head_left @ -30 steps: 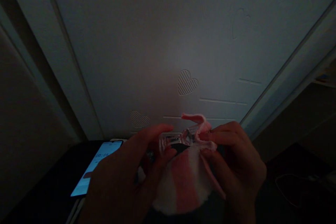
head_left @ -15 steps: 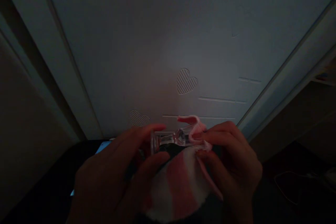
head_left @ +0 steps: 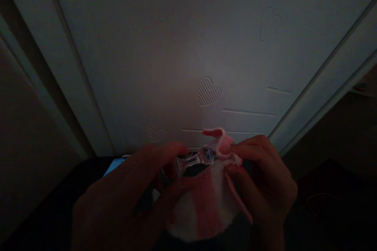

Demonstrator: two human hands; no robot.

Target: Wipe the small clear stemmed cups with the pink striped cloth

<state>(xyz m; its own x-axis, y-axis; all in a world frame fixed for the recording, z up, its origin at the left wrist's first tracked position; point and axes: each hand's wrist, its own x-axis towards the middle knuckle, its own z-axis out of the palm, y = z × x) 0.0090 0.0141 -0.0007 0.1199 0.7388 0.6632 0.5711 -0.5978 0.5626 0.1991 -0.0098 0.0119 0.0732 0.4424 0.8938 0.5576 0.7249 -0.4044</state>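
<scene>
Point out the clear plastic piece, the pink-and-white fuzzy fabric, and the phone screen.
clear plastic piece [head_left: 193,159], head view, middle of its transparent stem.
pink-and-white fuzzy fabric [head_left: 206,204], head view, on the pink stripe below the hands.
phone screen [head_left: 114,163], head view, lit corner showing behind the left hand.

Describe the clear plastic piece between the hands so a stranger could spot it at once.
Start at the pale wall panel with embossed striped hearts and drop to the two hands below it. Between the left hand and the right hand sits a small clear plastic clip-like piece, above a pink-and-white fluffy fabric item. It is the only transparent, glinting thing; everything beside it is soft or dark.
</scene>
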